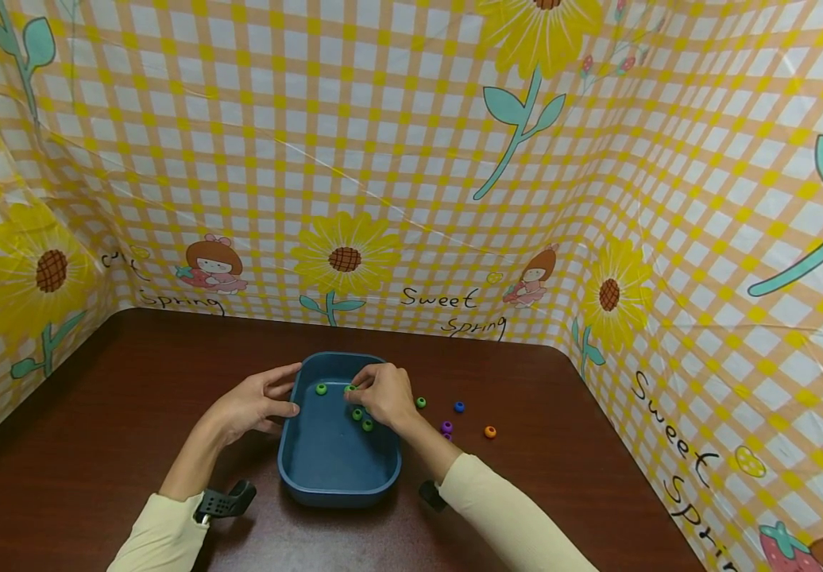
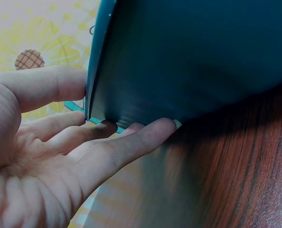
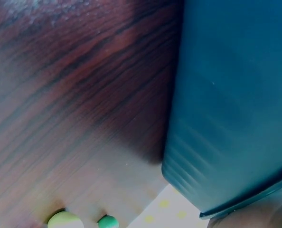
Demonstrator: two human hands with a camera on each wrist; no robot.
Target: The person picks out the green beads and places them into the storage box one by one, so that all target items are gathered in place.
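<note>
A blue rectangular tray (image 1: 340, 469) sits near the middle of the dark wooden desk (image 1: 97, 445), its long axis running from the person toward the back wall. The right hand (image 1: 383, 395) reaches over the tray's right rim near its far end, fingers bent downward and bunched at a green bead (image 1: 349, 388) at the fingertips; whether the bead is actually pinched or only touched cannot be told from the head view, and the right wrist camera shows only the tray's outer wall (image 3: 231, 109) and the desk beside it. Three more green beads lie inside the tray: one (image 1: 322, 389) toward the far left corner and two (image 1: 362, 419) just under the right hand's knuckles.

The left hand (image 1: 254, 405) is at the tray's left wall near the far end. Its fingers (image 2: 131, 142) are nearly straight and spread, the tips resting against the tray's outer side where it meets the desk, the thumb up by the rim; it steadies rather than grips.

Outside the tray, off its right side, loose beads lie on the desk: a green one (image 1: 421, 403) nearest the right wrist, then a blue one (image 1: 459, 407), a purple one (image 1: 446, 427) and an orange one (image 1: 490, 432) farthest out. All are on the right hand's side, well apart from the left.
</note>
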